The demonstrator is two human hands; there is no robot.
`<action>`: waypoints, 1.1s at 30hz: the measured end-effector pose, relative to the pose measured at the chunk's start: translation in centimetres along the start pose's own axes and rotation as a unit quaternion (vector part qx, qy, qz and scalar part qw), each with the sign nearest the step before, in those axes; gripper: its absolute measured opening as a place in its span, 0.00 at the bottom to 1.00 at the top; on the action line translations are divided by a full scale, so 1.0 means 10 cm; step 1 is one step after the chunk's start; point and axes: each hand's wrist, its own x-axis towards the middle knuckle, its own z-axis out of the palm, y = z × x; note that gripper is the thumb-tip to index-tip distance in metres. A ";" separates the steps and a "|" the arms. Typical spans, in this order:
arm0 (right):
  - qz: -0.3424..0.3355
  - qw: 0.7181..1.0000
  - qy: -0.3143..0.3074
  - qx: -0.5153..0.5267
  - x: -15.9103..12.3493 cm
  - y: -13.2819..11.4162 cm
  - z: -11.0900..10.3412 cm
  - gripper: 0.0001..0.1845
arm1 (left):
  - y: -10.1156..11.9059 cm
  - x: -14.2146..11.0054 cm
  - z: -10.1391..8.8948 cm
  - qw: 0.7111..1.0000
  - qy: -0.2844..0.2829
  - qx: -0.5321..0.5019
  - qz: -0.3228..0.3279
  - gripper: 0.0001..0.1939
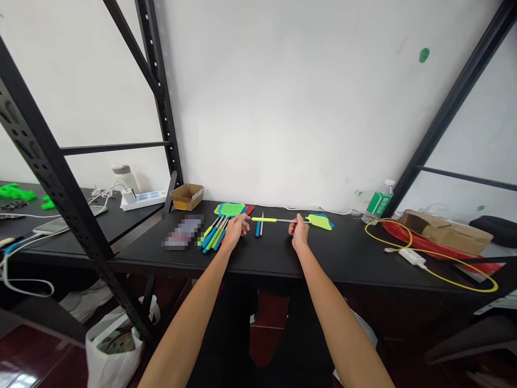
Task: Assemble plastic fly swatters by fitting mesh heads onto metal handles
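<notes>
The head view looks down on a black surface (343, 264), with the left hand (237, 229) and the right hand (299, 230) held over its middle. The right hand's fingers (298, 222) are closed around the thin metal shaft of a fly swatter (264, 219), just short of its lime-green head. The swatter's yellow handle runs toward the left hand and ends right beside that hand's fingers (243, 220). These are loosely curled, and I cannot tell whether they touch the handle. Just left of them lies a bundle of swatters (212, 235) with blue, green and yellow handles. Two loose rods (259, 226), one blue and one grey, lie below the handle between the hands. Well left of the fingers sits a small cardboard tray (186, 196). Well right of them stand a water bottle (378, 202) and a looped yellow cable (428, 253).
</notes>
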 end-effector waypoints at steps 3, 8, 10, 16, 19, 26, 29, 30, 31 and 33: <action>-0.003 1.000 -0.003 -0.004 0.00 0.00 0.00 0.22 | -0.01 0.00 0.00 1.000 -0.005 0.001 0.002 0.23; -0.005 1.000 -0.007 -0.008 -0.01 -0.01 -0.01 0.22 | 0.00 0.00 0.00 1.000 -0.007 0.003 0.002 0.23; -0.006 1.000 -0.008 -0.008 -0.01 -0.01 -0.01 0.23 | 0.00 0.00 0.00 1.000 -0.010 0.002 0.002 0.23; -0.006 1.000 -0.010 -0.007 -0.02 -0.01 -0.01 0.22 | 0.00 0.00 0.00 1.000 -0.014 0.003 0.001 0.23; -0.006 1.000 -0.012 -0.009 -0.02 0.00 -0.01 0.22 | -0.01 0.01 0.00 1.000 -0.016 0.005 0.003 0.24; -0.008 1.000 -0.012 -0.011 -0.01 0.00 -0.01 0.22 | 0.00 0.00 0.00 1.000 -0.011 0.006 0.003 0.24; -0.006 1.000 -0.010 -0.010 -0.01 0.00 -0.01 0.22 | 0.00 0.00 0.00 1.000 -0.005 0.004 0.001 0.24; -0.006 1.000 -0.010 -0.010 -0.01 0.00 -0.01 0.22 | 0.00 0.00 0.00 1.000 -0.005 0.004 0.001 0.24; -0.005 1.000 -0.010 -0.010 -0.01 0.00 -0.01 0.23 | 0.00 0.00 0.00 1.000 -0.006 0.004 0.000 0.24; -0.005 1.000 -0.010 -0.011 -0.01 0.00 0.00 0.23 | 0.01 -0.01 0.01 1.000 -0.010 0.005 0.001 0.24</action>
